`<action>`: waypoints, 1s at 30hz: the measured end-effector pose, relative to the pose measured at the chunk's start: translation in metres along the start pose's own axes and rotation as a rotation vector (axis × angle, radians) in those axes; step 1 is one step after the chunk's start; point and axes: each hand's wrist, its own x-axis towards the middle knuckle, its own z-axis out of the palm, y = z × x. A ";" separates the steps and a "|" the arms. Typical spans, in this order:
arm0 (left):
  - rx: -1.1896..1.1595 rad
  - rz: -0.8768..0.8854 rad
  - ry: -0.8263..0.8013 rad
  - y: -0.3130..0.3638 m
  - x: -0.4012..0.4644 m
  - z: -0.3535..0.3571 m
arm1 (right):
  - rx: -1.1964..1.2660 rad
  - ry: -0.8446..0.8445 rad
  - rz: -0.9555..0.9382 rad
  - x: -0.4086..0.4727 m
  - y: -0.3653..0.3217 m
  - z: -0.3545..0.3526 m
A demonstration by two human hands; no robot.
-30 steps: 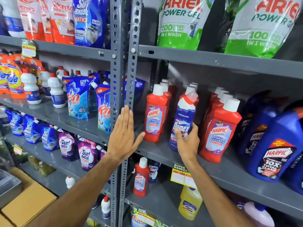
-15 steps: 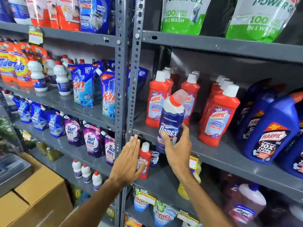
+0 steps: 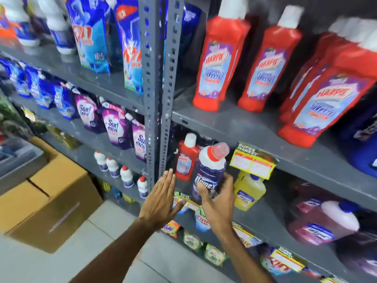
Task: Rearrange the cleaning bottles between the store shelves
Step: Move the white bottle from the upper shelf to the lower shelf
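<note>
The right hand is wrapped around the lower body of a dark blue bottle with a white shoulder and a red-and-clear angled cap, thumb across the label and fingers behind it. The bottle is upright, tilted slightly, at the front edge of the lower shelf, just right of a small red bottle with a white cap that stands near the grey slotted upright. Whether its base rests on the shelf is hidden by the hand. A yellow bottle stands to its right, below a hanging price tag.

The left hand is flat and spread, fingers together and pointing up, holding nothing, in front of the upright's foot, just beside the red bottle.

On the shelf above stand tall red bottles in rows. To the left, blurred pouches fill the neighbouring rack, and a cardboard box sits on the floor.
</note>
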 end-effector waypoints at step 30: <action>0.097 -0.192 -0.196 -0.025 0.035 0.128 | -0.022 -0.028 0.131 0.146 0.193 0.041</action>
